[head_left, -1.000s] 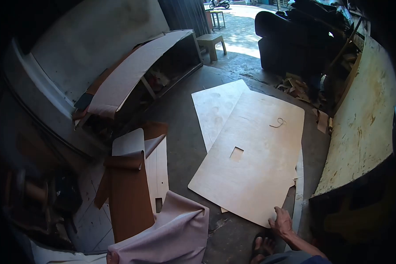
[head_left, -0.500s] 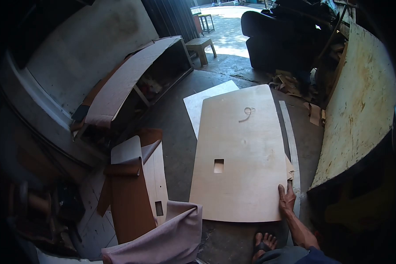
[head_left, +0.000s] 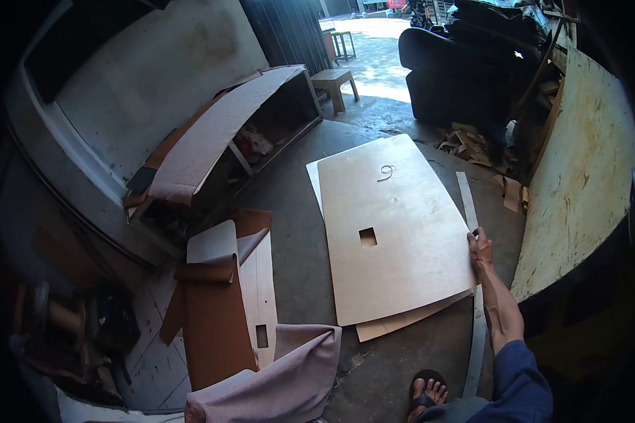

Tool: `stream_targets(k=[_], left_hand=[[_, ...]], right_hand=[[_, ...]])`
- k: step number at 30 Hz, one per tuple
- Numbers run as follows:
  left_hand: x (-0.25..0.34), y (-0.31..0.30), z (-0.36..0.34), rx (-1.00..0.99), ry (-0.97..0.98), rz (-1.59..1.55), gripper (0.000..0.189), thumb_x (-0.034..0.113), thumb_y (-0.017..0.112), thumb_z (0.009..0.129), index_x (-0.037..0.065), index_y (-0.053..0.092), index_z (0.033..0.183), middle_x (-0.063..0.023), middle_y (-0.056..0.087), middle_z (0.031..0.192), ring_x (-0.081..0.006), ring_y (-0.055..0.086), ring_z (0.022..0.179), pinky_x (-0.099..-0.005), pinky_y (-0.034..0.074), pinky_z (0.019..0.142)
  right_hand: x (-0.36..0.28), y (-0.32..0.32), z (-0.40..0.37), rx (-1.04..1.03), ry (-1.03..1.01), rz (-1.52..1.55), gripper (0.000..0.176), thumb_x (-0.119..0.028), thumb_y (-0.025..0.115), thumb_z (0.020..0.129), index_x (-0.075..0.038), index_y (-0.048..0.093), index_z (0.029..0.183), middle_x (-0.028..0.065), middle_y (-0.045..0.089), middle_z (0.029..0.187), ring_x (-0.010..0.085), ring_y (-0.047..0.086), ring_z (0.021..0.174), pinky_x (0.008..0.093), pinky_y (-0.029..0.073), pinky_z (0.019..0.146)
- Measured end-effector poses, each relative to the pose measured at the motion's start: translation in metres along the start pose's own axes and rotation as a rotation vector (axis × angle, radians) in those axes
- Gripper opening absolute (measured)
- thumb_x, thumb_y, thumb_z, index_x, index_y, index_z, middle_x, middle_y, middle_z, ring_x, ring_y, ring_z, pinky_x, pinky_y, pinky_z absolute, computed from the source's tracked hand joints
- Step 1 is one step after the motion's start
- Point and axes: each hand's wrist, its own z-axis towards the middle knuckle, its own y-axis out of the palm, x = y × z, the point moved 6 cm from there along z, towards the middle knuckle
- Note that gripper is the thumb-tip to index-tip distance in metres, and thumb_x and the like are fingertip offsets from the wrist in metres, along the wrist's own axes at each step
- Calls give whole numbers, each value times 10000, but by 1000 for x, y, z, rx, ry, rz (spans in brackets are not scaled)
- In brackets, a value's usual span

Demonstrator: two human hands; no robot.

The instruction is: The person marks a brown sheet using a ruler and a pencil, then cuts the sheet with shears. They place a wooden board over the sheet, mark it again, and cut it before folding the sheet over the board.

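Observation:
My right hand (head_left: pixel 480 248) grips the right edge of a large pale plywood panel (head_left: pixel 395 261), thumb on top and fingers around the edge. The panel has a small rectangular cutout, and a curled piece of cord (head_left: pixel 386 171) rests near its far end. Beneath its near edge shows a thinner tan sheet (head_left: pixel 409 321). At the bottom left, part of my left hand (head_left: pixel 196 412) is closed at the corner of a mauve fabric (head_left: pixel 296 377). This fabric lies over a second panel (head_left: pixel 259 303), which is partly covered by brown leather-like material (head_left: pixel 212 324).
A long flat strip (head_left: pixel 475 352) lies on the floor to the right. Further right leans a big stained board (head_left: pixel 578 162). A low cabinet (head_left: pixel 222 137) with fabric on top stands at left, a small stool (head_left: pixel 336 84) behind it. Scraps (head_left: pixel 466 143) lie near a dark seat (head_left: pixel 451 77).
The large panel has turned and shifted away from me, uncovering the tan sheet under it. My right hand moved forward with its edge. My left hand has come into view at the bottom.

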Motion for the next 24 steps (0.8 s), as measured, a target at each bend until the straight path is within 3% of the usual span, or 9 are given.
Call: stream_targets(k=[3,6,8,11,16,19,20,22,24], left_hand=[[2,20,2,-49,13,-8,517,401,548,1001,-16,526,1305,-156,607,1248,-259,594,1115,-396,482,971],[11,63,21,-104,2,-66,500,386,653,932,-12,572,1223,-126,654,1134,-228,640,1015,-379,521,913],[28,113,42,-157,-5,-128,490,372,758,864,-7,619,1141,-97,702,1020,-198,685,914,-363,560,855],[76,210,36,-324,-246,-61,451,403,808,803,21,631,965,-53,691,917,-138,656,840,-307,548,777],[128,271,34,-664,-326,129,434,289,841,805,100,482,652,50,536,692,-41,456,634,-219,352,587],[150,270,39,-1009,-233,160,394,276,827,822,88,519,663,57,550,702,-22,474,658,-205,357,589],[159,260,44,-1021,-208,152,394,276,827,822,88,519,663,57,550,702,-22,474,658,-205,357,589],[176,237,60,-886,-161,135,362,281,822,826,77,557,688,54,556,705,-17,495,671,-208,388,592],[188,221,76,-869,-138,130,344,324,806,843,67,605,737,58,566,706,-15,502,646,-205,405,567]], right_hand=[[-8,-5,-5,-77,-50,-159,294,-313,580,967,-57,558,1109,292,668,849,462,668,856,521,497,745],[-9,24,-26,-129,-186,-582,434,-319,675,889,-96,589,1251,251,605,1130,414,586,1057,479,488,911],[-66,38,-67,-136,-260,-369,465,-288,701,860,-74,598,1260,215,539,1250,415,516,1146,464,471,973],[-213,35,-156,-732,-469,284,612,-389,707,891,-42,525,1362,220,534,1303,311,592,1177,437,522,951],[-423,-72,-297,-1172,-1389,627,824,-296,760,848,-134,314,1522,161,413,1496,356,413,1377,513,325,1164],[-467,-84,-317,-1408,-1299,564,681,-143,710,799,-70,420,1410,189,610,1231,371,623,1090,443,518,911],[-478,-95,-314,-1356,-1287,505,459,-170,702,849,-43,530,1256,162,665,992,351,681,885,421,538,792],[-487,-99,-311,-1228,-1360,258,261,-200,679,903,-26,576,1068,151,648,833,353,676,842,439,522,739],[-501,-112,-320,-1146,-1361,242,239,-218,677,927,-45,593,1068,128,632,886,297,668,806,407,529,707]])
